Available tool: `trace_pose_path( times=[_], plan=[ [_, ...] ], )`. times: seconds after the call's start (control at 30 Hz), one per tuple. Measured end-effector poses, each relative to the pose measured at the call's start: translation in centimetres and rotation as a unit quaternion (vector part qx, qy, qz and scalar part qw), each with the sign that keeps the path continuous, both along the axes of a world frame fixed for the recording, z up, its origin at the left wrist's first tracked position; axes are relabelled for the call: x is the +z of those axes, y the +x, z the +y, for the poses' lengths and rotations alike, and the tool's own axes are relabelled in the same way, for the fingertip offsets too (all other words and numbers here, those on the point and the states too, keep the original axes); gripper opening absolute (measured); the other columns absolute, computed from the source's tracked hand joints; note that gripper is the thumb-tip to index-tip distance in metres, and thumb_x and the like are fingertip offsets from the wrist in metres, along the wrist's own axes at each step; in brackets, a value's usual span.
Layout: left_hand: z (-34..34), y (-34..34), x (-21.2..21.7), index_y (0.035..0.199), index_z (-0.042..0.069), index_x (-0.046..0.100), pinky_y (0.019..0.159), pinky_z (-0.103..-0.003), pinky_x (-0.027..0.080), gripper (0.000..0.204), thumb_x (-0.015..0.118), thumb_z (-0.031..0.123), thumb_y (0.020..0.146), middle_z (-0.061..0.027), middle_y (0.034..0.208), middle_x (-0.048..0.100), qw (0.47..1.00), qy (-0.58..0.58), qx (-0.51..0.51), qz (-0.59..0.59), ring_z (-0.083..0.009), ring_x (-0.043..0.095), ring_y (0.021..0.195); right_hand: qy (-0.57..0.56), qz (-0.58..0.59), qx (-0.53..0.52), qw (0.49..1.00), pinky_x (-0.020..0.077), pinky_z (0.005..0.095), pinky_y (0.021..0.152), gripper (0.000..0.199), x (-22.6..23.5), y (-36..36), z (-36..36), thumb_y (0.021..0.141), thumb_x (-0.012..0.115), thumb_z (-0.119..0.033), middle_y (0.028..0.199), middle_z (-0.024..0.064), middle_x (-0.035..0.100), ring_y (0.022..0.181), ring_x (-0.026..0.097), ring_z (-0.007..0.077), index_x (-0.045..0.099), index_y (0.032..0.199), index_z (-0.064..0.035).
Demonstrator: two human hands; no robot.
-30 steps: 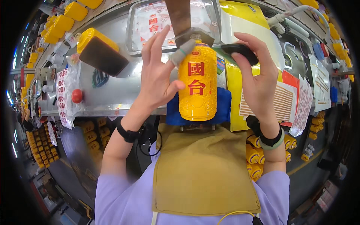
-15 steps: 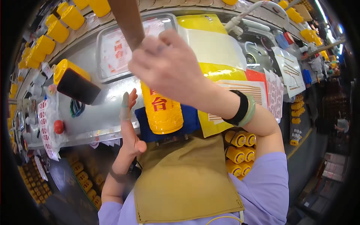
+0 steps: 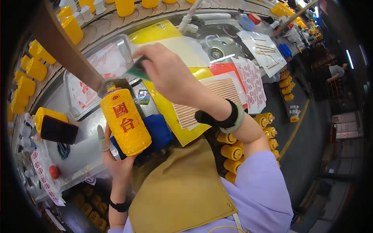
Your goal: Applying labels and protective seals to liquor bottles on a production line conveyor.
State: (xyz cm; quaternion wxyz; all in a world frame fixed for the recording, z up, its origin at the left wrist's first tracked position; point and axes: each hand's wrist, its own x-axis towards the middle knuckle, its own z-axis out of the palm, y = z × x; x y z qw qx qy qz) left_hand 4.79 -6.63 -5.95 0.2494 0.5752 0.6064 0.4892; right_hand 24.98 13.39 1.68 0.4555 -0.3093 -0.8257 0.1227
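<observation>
A yellow bottle [image 3: 126, 122] with red characters lies slanted over a blue cloth [image 3: 160, 132], its base toward me. Its neck meets the lower end of a brown bar [image 3: 64, 42] coming from the upper left. My left hand [image 3: 119, 167] grips the bottle's base, with a sheathed finger along the left side and the thumb below. Up and to the right of the bottle, my right hand [image 3: 167, 73] pinches a flat dark-green piece that looks like a scraper [image 3: 138, 72], apart from the bottle.
A metal tray [image 3: 74, 110] holds printed sheets. Right of it lie yellow folders [image 3: 155, 33] and a sheet of gold strips [image 3: 210, 99]. A black phone [image 3: 59, 130] leans on a yellow bottle at left. Beyond the bench runs a conveyor with yellow bottles [image 3: 72, 29].
My right hand has left the bar by the bottle's neck and now holds the green piece. My left hand has closed on the bottle's base. The whole view has turned.
</observation>
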Motion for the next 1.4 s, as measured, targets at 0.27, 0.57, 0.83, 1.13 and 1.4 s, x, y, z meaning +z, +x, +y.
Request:
trace_pose_path(
  times=[0.27,0.57,0.83,1.13,1.4],
  plan=[
    [-0.2,0.5,0.5,0.153,-0.001,0.038,0.119,-0.039,0.033,0.100,0.091,0.006,0.069,-0.0142,0.157,0.042,0.999,-0.006,0.011,0.030,-0.0254,0.046,0.139,-0.270,-0.217,-0.364,0.865,0.0510,0.0397,0.072,0.048,-4.8,28.1,4.5,0.085,0.075,-0.044,0.083,0.0163,0.068,0.076,0.064,0.0297,0.067,0.095,0.0024],
    [-0.5,0.1,0.0,0.157,-0.001,0.031,0.117,-0.041,0.035,0.104,0.090,0.015,0.072,-0.0187,0.153,0.047,0.997,-0.023,0.028,0.074,-0.0270,0.048,0.138,-0.546,-0.052,-0.494,0.674,0.0347,0.0380,0.043,0.036,-12.4,50.2,9.6,0.085,0.079,-0.033,0.066,0.0055,0.058,0.047,0.050,0.0206,0.066,0.078,-0.0001],
    [-0.5,-0.2,0.0,0.148,-0.003,0.045,0.117,-0.040,0.035,0.094,0.093,0.014,0.069,-0.0165,0.148,0.052,0.997,-0.025,0.037,0.062,-0.0269,0.050,0.137,-0.338,-0.201,-0.653,0.647,0.0533,0.0457,0.089,0.052,-9.7,44.3,7.8,0.086,0.072,-0.039,0.109,0.0243,0.073,0.106,0.070,0.0389,0.072,0.114,0.0042],
    [-0.2,0.0,0.7,0.152,-0.003,0.038,0.106,-0.037,0.047,0.092,0.087,0.007,0.075,-0.0176,0.139,0.059,1.000,-0.023,-0.010,0.006,-0.0250,0.060,0.126,-0.129,-0.209,-0.092,0.965,0.0498,0.0343,0.072,0.007,-0.1,16.8,-0.1,0.090,0.068,-0.003,0.088,0.0141,0.065,0.079,0.065,0.0274,0.066,0.095,0.0015],
    [0.1,0.1,0.6,0.152,-0.006,0.037,0.104,-0.038,0.048,0.092,0.088,0.013,0.077,-0.0198,0.134,0.062,1.000,0.002,-0.011,0.006,-0.0301,0.063,0.122,-0.134,-0.263,0.273,0.916,0.0497,0.0430,0.069,0.017,4.3,-0.2,-8.9,0.080,0.072,-0.009,0.087,0.0093,0.057,0.083,0.062,0.0323,0.058,0.089,-0.0073]
  ],
)
